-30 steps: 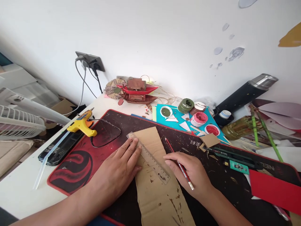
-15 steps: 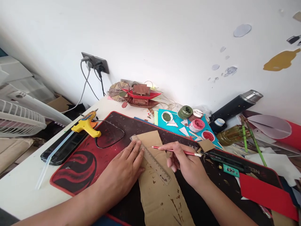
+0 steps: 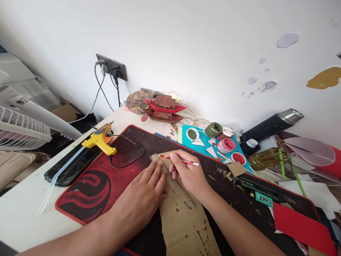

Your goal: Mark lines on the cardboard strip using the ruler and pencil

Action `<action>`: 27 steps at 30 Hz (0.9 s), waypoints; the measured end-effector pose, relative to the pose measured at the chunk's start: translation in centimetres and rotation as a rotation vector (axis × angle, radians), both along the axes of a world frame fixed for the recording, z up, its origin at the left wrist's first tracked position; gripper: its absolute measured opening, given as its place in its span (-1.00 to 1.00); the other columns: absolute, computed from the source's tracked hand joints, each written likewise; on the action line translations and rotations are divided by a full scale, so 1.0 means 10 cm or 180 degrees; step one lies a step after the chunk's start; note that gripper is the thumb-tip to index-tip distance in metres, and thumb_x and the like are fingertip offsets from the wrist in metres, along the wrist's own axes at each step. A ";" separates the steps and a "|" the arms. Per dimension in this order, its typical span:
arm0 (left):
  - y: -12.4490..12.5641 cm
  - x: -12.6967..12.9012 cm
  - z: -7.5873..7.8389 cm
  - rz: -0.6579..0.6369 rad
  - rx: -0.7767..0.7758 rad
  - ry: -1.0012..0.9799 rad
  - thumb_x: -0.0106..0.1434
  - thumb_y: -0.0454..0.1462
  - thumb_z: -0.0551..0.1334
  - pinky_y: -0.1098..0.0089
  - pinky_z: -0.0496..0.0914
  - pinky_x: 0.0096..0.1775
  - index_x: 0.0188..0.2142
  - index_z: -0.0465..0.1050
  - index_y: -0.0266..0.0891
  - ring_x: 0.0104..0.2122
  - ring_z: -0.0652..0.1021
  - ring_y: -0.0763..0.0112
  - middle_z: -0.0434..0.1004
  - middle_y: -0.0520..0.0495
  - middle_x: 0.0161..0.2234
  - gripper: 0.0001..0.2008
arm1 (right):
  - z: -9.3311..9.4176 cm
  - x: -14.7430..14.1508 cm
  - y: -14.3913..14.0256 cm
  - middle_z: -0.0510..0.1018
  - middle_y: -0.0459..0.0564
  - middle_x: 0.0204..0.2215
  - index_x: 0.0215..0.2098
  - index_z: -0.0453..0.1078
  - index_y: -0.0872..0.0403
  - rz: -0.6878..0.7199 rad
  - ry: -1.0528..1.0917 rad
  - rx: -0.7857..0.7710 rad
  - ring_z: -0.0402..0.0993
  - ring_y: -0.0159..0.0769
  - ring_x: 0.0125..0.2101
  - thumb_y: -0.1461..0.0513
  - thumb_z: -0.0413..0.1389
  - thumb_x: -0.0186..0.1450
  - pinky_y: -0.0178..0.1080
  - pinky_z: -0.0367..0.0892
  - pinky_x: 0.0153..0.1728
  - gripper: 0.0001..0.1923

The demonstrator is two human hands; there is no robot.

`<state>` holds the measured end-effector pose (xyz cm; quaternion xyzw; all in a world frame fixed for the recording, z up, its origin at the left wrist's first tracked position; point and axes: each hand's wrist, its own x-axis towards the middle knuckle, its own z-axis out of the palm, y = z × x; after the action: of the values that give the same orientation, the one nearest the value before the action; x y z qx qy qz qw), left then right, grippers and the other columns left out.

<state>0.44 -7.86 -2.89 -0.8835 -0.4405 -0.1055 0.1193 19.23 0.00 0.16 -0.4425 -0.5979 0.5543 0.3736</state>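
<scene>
A strip of brown cardboard, stained with dark flecks, lies lengthwise in front of me. Across its upper part a clear ruler rests at a slant. My left hand lies flat with its fingers stretched out, the fingertips pressing on the ruler's upper end. In my right hand a red pencil is pinched, its tip pointing left near the top end of the ruler. Whether the tip touches the cardboard I cannot tell. Beneath everything is a black and red desk mat.
A yellow glue gun sits on a black case at left. Paint pots stand on blue paper behind my right hand. Model boats are by the wall. A cutter, red card and flask lie at right.
My right hand has moved left and up with the pencil, bringing its tip to the ruler's upper end. My left hand still presses on the ruler. The view has shifted slightly.
</scene>
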 end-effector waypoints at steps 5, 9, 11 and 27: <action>-0.01 0.02 -0.01 0.0048 0.0041 -0.0057 0.63 -0.12 0.06 0.04 0.43 0.34 0.36 0.48 -0.46 0.38 0.52 -0.11 0.53 -0.40 0.36 -0.46 | -0.04 -0.03 0.05 0.57 -0.12 -0.49 -0.18 0.64 0.06 -0.0058 0.0004 -0.0006 0.48 -0.41 -0.59 -0.14 0.18 0.54 -0.31 0.29 -0.53 -0.54; 0.00 0.02 0.00 0.0069 0.0072 -0.0105 0.64 -0.10 0.05 0.08 0.40 0.37 0.35 0.49 -0.45 0.39 0.51 -0.07 0.53 -0.37 0.36 -0.45 | -0.05 -0.04 0.07 0.57 -0.11 -0.49 -0.20 0.64 0.06 -0.0057 -0.0013 -0.0011 0.48 -0.41 -0.58 -0.15 0.18 0.53 -0.33 0.29 -0.55 -0.52; 0.00 0.02 0.00 0.0042 0.0075 -0.0095 0.64 -0.10 0.05 0.08 0.37 0.39 0.36 0.48 -0.46 0.40 0.49 -0.05 0.53 -0.37 0.37 -0.45 | -0.06 -0.04 0.07 0.57 -0.11 -0.49 -0.20 0.64 0.06 -0.0050 -0.0016 0.0011 0.49 -0.42 -0.58 -0.16 0.17 0.54 -0.34 0.30 -0.54 -0.51; -0.01 0.02 0.01 0.0046 -0.0163 -0.0066 0.63 -0.16 0.03 -0.01 0.38 0.39 0.38 0.44 -0.51 0.43 0.46 -0.13 0.45 -0.48 0.40 -0.46 | -0.04 0.00 -0.02 0.50 -0.14 -0.52 -0.18 0.59 0.02 0.0105 -0.0407 0.0449 0.45 -0.36 -0.56 -0.07 0.05 0.63 -0.28 0.39 -0.43 -0.55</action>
<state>0.61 -7.97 -2.75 -0.8820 -0.4506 -0.1024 0.0929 19.26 -0.15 -0.27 -0.4396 -0.6653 0.4874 0.3558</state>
